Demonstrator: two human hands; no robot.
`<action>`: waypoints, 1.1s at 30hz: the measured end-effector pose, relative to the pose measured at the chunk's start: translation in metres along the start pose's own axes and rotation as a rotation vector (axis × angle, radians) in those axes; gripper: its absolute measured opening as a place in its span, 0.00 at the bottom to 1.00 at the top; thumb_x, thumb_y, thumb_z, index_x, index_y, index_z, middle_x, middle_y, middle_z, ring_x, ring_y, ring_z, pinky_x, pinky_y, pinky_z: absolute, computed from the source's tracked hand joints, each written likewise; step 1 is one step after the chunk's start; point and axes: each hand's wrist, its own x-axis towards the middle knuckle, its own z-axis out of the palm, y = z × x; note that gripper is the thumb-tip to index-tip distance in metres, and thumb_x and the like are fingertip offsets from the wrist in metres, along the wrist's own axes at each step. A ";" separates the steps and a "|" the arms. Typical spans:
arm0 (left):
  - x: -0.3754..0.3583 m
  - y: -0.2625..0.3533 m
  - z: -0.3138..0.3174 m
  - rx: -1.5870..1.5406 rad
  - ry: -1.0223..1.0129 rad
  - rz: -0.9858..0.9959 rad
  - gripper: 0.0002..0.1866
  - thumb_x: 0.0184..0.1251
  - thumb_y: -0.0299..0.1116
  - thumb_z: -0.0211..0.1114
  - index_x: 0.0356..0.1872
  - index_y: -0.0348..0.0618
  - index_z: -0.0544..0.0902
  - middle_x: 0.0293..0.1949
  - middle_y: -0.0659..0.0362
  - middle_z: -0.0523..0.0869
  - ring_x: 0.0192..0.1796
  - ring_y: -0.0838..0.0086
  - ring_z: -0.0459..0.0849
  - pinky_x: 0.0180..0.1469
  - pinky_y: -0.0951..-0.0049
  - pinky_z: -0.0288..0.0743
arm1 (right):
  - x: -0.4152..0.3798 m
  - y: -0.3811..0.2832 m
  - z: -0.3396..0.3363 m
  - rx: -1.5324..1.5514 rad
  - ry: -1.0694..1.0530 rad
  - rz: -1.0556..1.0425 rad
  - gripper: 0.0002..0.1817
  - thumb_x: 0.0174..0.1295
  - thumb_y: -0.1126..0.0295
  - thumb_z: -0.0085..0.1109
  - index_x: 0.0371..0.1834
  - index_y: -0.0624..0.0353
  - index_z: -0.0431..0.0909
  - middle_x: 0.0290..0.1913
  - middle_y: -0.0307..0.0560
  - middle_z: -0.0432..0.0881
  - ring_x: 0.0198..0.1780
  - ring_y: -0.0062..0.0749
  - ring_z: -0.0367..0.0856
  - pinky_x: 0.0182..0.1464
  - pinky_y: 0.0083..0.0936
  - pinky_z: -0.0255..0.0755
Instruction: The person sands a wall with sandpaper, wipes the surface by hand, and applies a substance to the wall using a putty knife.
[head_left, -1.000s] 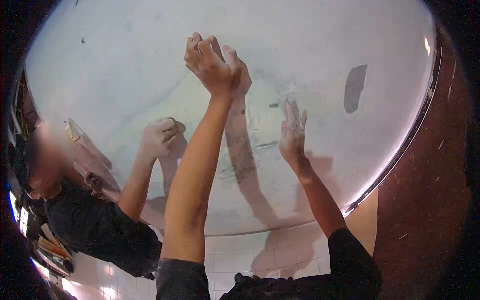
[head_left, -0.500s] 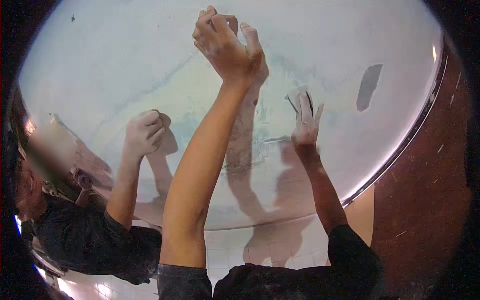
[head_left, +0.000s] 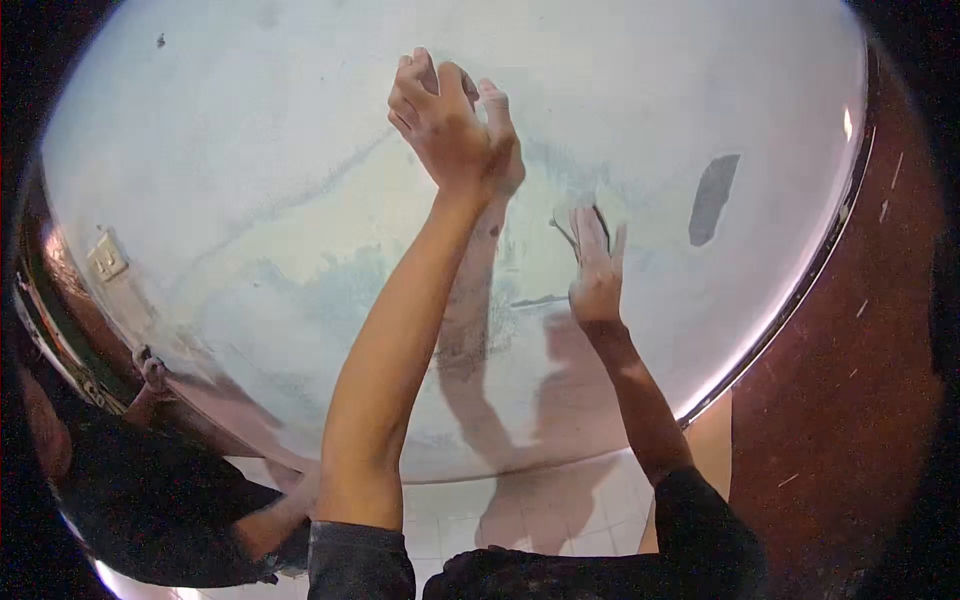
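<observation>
My left hand (head_left: 447, 130) is raised over the upper middle of a large pale, curved panel (head_left: 300, 110). Its fingers are bent and spaced apart, the thumb stands off to the right, and nothing shows in it. Lower and to the right, my right hand (head_left: 597, 275) lies against the panel with its fingers stretched upward. A thin sheet (head_left: 563, 232) with dark edges shows beside and between those fingers, held against the panel. Patches of pale yellow and bluish grey cover the middle of the panel around both hands.
A dark grey patch (head_left: 714, 200) is on the panel at the right. A switch-like plate (head_left: 106, 257) shows at the left. A co-worker in a dark shirt (head_left: 150, 490) is at the lower left. Reddish-brown floor (head_left: 810, 430) lies beyond the panel's right edge, with white tiles (head_left: 440, 515) below.
The co-worker's fist has left the panel and that arm is now low at the left. The view has shifted, so the panel and my hands appear lower; my hands keep nearly the same poses.
</observation>
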 end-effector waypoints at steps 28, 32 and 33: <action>-0.007 -0.001 -0.001 0.065 -0.100 0.056 0.12 0.63 0.36 0.54 0.34 0.37 0.79 0.62 0.39 0.65 0.68 0.44 0.57 0.69 0.43 0.50 | 0.040 -0.021 -0.043 -0.007 -0.129 -0.085 0.34 0.56 0.87 0.44 0.70 0.64 0.60 0.67 0.59 0.70 0.71 0.49 0.64 0.75 0.54 0.45; -0.009 -0.006 -0.008 -0.023 -0.141 0.108 0.12 0.65 0.37 0.53 0.36 0.38 0.79 0.62 0.41 0.67 0.68 0.45 0.58 0.68 0.43 0.50 | 0.030 -0.019 -0.059 -0.038 -0.175 -0.078 0.32 0.60 0.84 0.45 0.71 0.61 0.60 0.69 0.53 0.69 0.71 0.45 0.65 0.75 0.52 0.50; -0.011 -0.008 -0.010 -0.052 -0.149 0.104 0.13 0.67 0.37 0.52 0.37 0.38 0.79 0.62 0.42 0.67 0.69 0.45 0.58 0.68 0.43 0.49 | 0.014 -0.010 -0.056 -0.040 -0.185 -0.076 0.31 0.60 0.84 0.45 0.71 0.62 0.59 0.69 0.53 0.69 0.71 0.45 0.65 0.75 0.52 0.50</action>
